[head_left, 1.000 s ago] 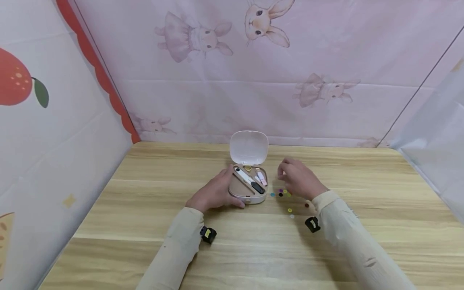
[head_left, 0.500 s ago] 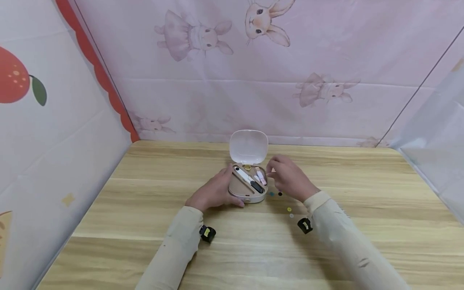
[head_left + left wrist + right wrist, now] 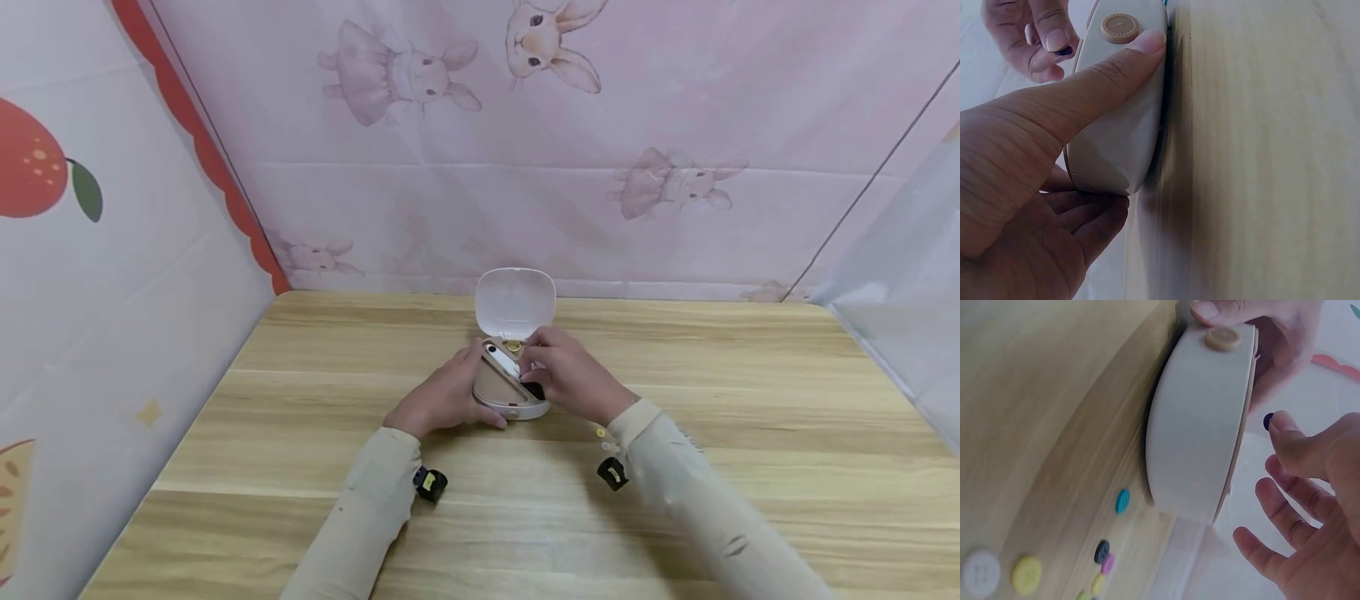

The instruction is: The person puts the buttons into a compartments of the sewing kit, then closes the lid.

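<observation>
A white sewing-kit box (image 3: 493, 388) with its lid (image 3: 514, 304) raised stands on the table. My left hand (image 3: 444, 390) grips its left side, the thumb lying along the front wall beside a tan round catch (image 3: 1119, 27). My right hand (image 3: 573, 377) is over the right part of the box, covering the compartments there. Between its thumb and forefinger it pinches a small dark button (image 3: 1268, 421); the other fingers are spread. Inside the box lie a white tool with a black end (image 3: 501, 361) and a yellow round piece (image 3: 513, 345).
Loose buttons lie on the table right of the box: a teal button (image 3: 1122, 501), a black button (image 3: 1102, 552), a purple button (image 3: 1107, 564), a yellow button (image 3: 1027, 575) and a white button (image 3: 981, 574), among others. A rabbit-print curtain (image 3: 420, 217) hangs behind the table.
My right hand has moved left from beside the loose buttons to over the box, now hiding its right compartments. The left hand has kept its hold on the box.
</observation>
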A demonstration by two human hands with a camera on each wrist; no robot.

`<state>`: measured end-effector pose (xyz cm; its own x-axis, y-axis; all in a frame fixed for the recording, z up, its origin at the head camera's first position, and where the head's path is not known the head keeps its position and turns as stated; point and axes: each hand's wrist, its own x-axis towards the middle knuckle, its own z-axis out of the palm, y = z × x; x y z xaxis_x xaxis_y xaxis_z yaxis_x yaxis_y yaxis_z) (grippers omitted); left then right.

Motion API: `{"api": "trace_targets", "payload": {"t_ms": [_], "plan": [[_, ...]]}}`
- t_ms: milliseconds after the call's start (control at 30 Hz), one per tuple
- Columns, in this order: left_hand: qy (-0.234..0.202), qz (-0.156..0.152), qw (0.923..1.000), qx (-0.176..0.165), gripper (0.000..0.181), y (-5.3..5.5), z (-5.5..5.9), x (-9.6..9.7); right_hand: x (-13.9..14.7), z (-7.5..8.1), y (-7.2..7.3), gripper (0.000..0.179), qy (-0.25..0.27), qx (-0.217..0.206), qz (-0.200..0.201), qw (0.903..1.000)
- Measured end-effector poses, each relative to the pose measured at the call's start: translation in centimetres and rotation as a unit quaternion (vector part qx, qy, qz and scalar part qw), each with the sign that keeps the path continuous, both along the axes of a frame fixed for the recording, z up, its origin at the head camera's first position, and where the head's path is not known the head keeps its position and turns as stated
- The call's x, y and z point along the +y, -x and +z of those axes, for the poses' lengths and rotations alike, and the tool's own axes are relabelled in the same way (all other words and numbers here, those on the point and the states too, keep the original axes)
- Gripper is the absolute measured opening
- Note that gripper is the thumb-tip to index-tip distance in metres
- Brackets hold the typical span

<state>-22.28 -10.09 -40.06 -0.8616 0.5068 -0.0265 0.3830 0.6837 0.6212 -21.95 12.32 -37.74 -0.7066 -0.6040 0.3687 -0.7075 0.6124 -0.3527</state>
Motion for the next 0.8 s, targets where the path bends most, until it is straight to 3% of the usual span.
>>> {"api": "trace_targets", "payload": {"t_ms": [300, 533, 800], "plan": [[0.009, 0.005, 0.9998, -0.018, 0.132, 0.0, -0.2, -0.1, -0.8, -0.6, -0.3, 0.013, -0.001, 0.016, 0.032, 0.9994], [0.007, 0.007, 0.9998, -0.017, 0.131, 0.1, -0.3, -0.1, -1.2, -0.6, -0.5, 0.014, -0.041, 0.002, 0.02, 0.999], [0.005, 0.005, 0.9998, -0.018, 0.131, 0.2, -0.2, 0.0, -1.4, -0.7, -0.5, 0.011, -0.062, 0.016, 0.008, 0.9979]]}}
